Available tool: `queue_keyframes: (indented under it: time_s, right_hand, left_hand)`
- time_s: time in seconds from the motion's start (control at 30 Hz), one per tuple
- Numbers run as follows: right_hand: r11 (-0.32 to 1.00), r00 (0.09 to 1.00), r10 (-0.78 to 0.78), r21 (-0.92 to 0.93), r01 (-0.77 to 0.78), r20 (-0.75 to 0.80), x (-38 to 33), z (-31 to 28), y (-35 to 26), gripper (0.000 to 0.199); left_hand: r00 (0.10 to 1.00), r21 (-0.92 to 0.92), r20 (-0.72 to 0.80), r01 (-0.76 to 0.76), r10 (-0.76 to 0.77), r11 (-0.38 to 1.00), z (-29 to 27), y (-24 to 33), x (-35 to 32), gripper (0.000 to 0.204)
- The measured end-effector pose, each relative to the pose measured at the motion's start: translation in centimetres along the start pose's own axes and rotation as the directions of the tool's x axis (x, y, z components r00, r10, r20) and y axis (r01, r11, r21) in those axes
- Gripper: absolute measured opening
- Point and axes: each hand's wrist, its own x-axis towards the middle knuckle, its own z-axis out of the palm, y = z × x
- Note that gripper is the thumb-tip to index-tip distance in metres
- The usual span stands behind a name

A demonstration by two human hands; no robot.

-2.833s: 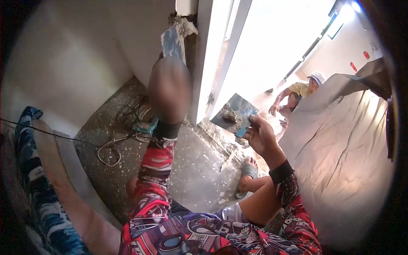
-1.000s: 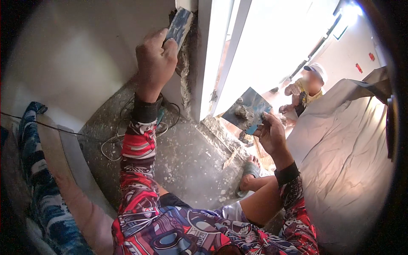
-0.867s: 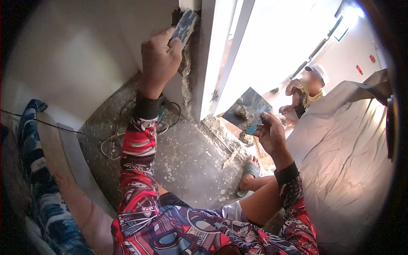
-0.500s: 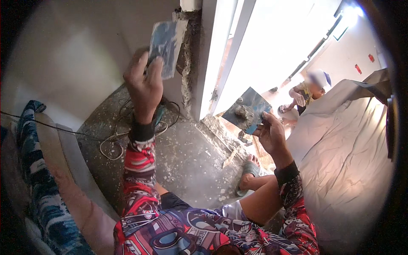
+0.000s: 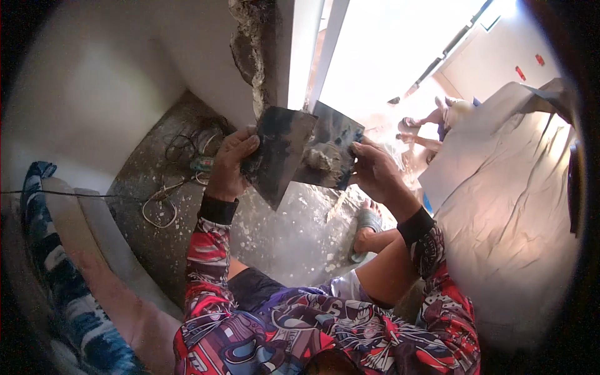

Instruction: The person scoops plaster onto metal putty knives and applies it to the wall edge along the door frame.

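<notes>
While our left hand (image 5: 232,164) gripped the trowel (image 5: 279,153) against the right hand's (image 5: 373,170) mortar board (image 5: 331,150), we were reloading; next, likely scoop cleanly.

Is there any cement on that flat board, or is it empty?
Not empty. The mortar board in the right hand carries a grey lump of mortar, beside the trowel in the left hand.
</notes>
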Motion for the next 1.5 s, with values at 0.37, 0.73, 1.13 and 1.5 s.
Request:
queue_keyframes:
  time_s: [0.37,0.73,1.13,1.5]
  right_hand:
    - [0.991,0.992,-0.126,0.039,0.126,-0.014,-0.2,1.4,2.6,0.034]
    - [0.99,0.989,-0.137,0.023,0.138,-0.055,-1.4,1.6,3.2,0.037]
    - [0.991,0.976,-0.129,0.018,0.134,-0.175,-2.8,-1.5,1.4,0.029]
    - [0.984,0.968,-0.162,-0.11,0.143,-0.189,-1.9,-0.1,2.5,0.03]
  left_hand:
    - [0.815,0.695,0.444,-0.576,0.373,0.431,0.0,-6.0,1.9,0.023]
    - [0.984,-0.036,-0.056,0.169,-0.171,0.985,0.5,-7.4,1.7,0.019]
    - [0.921,0.427,-0.172,-0.25,0.349,0.869,-1.0,-6.9,0.4,0.023]
    - [0.803,0.894,0.168,-0.369,0.572,0.255,3.0,-4.9,-3.0,0.015]
